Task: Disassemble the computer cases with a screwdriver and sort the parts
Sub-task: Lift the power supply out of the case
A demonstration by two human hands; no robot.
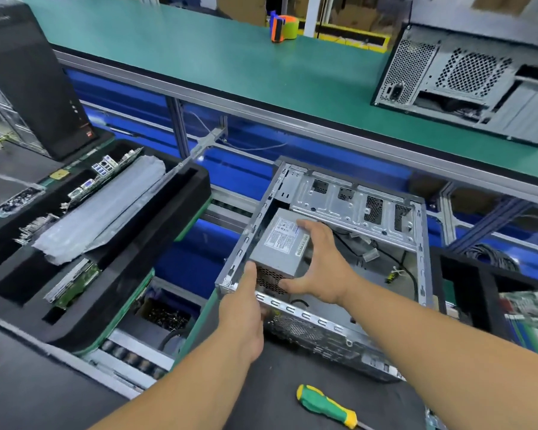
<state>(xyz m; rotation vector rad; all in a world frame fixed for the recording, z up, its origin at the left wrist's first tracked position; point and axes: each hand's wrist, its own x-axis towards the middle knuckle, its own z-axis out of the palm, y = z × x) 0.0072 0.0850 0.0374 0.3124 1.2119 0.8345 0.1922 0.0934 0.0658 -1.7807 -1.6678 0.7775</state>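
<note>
Right hand [319,265] grips the grey metal power box [280,243] inside the open silver case [354,200] — left hand [246,308] holds the case's corner; lift slowly, mind wires.

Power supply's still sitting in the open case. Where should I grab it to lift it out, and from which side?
Grip the power supply across its two short ends, coming from above through the case's open side. It's a plain box lying label-up in the corner; the right hand already spans it, while the left hand steadies the case edge.

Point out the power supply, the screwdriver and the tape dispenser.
power supply [284,240]: head view, on its label.
screwdriver [325,406]: head view, on its green handle.
tape dispenser [284,27]: head view, on its orange and green body.
</note>
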